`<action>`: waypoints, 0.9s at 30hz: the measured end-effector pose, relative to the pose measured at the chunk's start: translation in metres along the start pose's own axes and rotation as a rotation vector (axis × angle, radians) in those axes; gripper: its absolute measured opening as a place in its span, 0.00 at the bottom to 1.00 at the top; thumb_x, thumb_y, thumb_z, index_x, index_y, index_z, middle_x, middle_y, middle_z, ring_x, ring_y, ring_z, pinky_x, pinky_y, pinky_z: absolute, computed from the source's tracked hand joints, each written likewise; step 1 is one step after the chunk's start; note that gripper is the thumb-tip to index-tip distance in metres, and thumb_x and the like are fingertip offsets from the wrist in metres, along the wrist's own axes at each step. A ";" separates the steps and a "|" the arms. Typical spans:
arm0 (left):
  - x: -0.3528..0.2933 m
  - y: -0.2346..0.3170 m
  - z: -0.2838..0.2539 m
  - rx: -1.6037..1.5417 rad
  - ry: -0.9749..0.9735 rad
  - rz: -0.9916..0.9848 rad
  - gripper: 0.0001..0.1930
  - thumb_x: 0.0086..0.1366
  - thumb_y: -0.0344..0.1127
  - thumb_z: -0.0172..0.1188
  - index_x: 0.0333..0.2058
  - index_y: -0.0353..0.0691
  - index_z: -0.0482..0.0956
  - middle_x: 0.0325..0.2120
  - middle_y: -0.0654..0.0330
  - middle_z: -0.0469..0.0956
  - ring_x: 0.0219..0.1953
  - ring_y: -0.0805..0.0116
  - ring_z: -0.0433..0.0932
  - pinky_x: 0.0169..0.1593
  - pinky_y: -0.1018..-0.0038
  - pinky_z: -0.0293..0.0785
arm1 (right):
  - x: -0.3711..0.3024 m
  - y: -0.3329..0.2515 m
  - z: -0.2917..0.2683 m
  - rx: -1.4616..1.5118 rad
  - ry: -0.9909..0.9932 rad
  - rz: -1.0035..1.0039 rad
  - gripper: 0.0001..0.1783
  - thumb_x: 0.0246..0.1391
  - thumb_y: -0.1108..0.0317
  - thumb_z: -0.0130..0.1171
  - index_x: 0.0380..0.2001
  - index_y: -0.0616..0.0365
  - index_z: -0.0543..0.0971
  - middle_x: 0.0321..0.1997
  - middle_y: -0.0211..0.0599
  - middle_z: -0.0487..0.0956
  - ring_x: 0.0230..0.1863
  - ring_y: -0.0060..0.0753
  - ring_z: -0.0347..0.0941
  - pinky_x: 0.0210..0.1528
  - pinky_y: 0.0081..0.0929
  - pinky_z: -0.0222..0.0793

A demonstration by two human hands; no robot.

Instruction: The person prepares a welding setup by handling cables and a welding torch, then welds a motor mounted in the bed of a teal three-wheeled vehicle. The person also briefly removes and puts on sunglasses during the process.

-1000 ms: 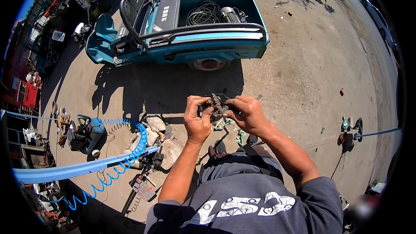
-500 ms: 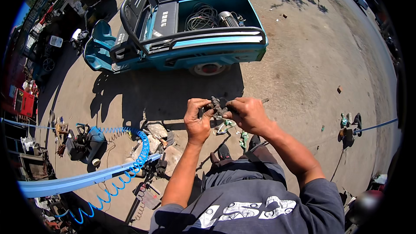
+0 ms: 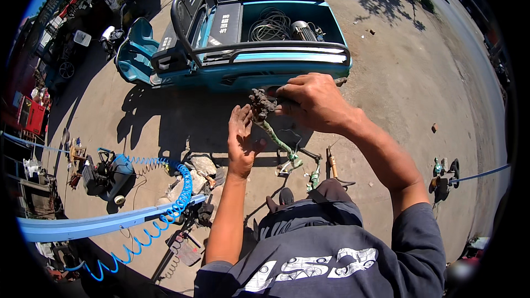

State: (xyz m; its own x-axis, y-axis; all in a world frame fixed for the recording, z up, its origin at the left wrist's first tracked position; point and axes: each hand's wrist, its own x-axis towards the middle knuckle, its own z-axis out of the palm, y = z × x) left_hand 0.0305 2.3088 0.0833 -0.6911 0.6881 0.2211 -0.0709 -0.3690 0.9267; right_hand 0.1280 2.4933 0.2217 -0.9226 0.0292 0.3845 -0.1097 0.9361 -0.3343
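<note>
My right hand [image 3: 317,102] is closed around a dark, dirt-caked part whose kind I cannot make out. Its lumpy end [image 3: 261,105] sticks out left of the fingers, and a short grimy stub [image 3: 340,81] shows past the knuckles. My left hand [image 3: 241,140] is open just below and left of the lumpy end, its fingers stretched up and dirty. A greenish, dirty strip [image 3: 276,138] runs down from the lump towards the ground; whether it is joined to the lump I cannot tell.
A teal three-wheeled cargo vehicle [image 3: 276,55] stands ahead, with coiled cable [image 3: 270,25] and a motor [image 3: 302,31] in its bed. At left are an air compressor [image 3: 121,166], a coiled blue hose [image 3: 185,185] and a blue beam [image 3: 110,226]. A wooden-handled tool [image 3: 332,164] lies near my feet.
Both hands held the dirty part close together before. My right hand has moved up with it, while my left hand has let go and opened.
</note>
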 end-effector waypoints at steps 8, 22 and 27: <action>-0.025 -0.108 -0.050 0.369 0.064 -0.278 0.38 0.58 0.39 0.69 0.61 0.29 0.59 0.58 0.47 0.67 0.60 0.57 0.66 0.62 0.67 0.60 | 0.081 -0.015 -0.032 0.089 0.180 -0.183 0.17 0.59 0.56 0.59 0.35 0.61 0.85 0.24 0.42 0.82 0.21 0.32 0.76 0.24 0.28 0.69; 0.081 -0.013 -0.132 0.522 0.505 0.039 0.09 0.69 0.36 0.56 0.32 0.36 0.74 0.23 0.67 0.68 0.26 0.79 0.65 0.32 0.81 0.63 | 0.170 0.167 -0.078 0.202 0.119 0.117 0.22 0.54 0.56 0.63 0.47 0.59 0.80 0.40 0.47 0.83 0.42 0.42 0.79 0.46 0.31 0.72; 0.141 -0.048 -0.115 0.702 0.417 -0.013 0.08 0.67 0.35 0.59 0.34 0.36 0.75 0.22 0.72 0.66 0.26 0.81 0.61 0.30 0.81 0.59 | 0.179 0.277 -0.045 -0.063 0.106 -0.051 0.14 0.62 0.63 0.56 0.44 0.61 0.82 0.35 0.47 0.82 0.30 0.39 0.79 0.38 0.30 0.76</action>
State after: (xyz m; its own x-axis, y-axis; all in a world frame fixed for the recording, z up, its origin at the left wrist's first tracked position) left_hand -0.1463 2.3517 0.0348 -0.9141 0.3492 0.2060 0.2906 0.2100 0.9335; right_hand -0.0508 2.7738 0.2367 -0.8720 0.0146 0.4893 -0.1289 0.9574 -0.2583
